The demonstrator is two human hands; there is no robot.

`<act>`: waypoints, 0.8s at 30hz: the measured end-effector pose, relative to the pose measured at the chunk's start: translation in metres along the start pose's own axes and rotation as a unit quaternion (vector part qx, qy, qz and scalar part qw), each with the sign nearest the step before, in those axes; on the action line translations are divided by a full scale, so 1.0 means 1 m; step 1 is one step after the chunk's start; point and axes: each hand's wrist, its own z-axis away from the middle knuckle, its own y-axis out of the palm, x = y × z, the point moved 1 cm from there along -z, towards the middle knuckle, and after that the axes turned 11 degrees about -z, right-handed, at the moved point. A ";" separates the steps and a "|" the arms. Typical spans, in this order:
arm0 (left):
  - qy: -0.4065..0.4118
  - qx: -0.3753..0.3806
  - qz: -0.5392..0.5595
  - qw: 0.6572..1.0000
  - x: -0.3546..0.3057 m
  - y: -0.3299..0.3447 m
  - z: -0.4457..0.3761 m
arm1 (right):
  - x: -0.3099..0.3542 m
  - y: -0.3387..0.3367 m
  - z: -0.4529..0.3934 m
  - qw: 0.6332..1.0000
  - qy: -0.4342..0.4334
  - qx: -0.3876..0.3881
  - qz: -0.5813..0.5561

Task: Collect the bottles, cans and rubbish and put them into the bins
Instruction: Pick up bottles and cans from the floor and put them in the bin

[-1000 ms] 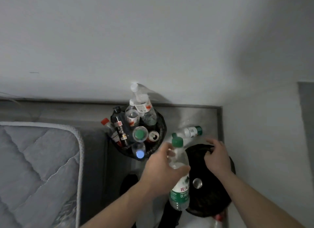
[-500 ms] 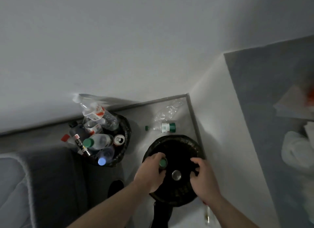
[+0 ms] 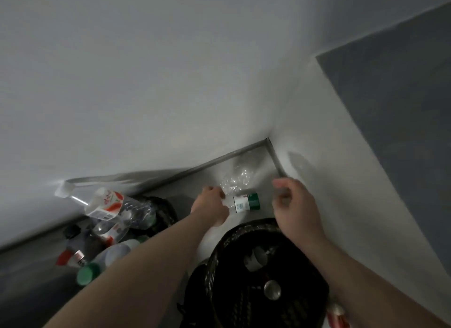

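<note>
A clear bottle with a white and green label (image 3: 244, 202) lies on the floor in the corner. My left hand (image 3: 211, 205) reaches over to it and grips its near end. My right hand (image 3: 296, 205) hovers just right of the bottle, fingers loosely curled, holding nothing. Below my hands stands a black-lined bin (image 3: 219, 249) with a can (image 3: 272, 289) and a bottle (image 3: 255, 259) inside. A second black bin (image 3: 164, 211) to the left is heaped with several bottles and cans. Crumpled clear plastic (image 3: 238, 178) lies behind the floor bottle.
Two white walls meet at the corner just beyond the bottle. A red and white can (image 3: 338, 313) lies on the floor at the bottom right, beside the near bin. Dark grey flooring lies at the upper right.
The green-capped bottle my left hand held went down into the near bin. My left hand then reached forward and took hold of the bottle on the floor. My right hand left the bin rim.
</note>
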 end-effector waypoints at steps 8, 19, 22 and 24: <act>0.038 0.136 -0.187 0.972 0.027 0.109 -0.091 | -0.066 0.093 -0.137 0.958 0.180 0.192 0.110; 0.069 0.139 -0.137 0.978 0.040 0.130 -0.071 | -0.109 0.154 -0.181 0.935 0.214 0.229 0.165; 0.085 0.115 -0.057 0.988 0.034 0.121 -0.061 | -0.126 0.175 -0.200 0.932 0.233 0.205 0.187; 0.080 0.088 -0.017 0.993 0.034 0.112 -0.050 | -0.132 0.185 -0.195 0.938 0.234 0.180 0.182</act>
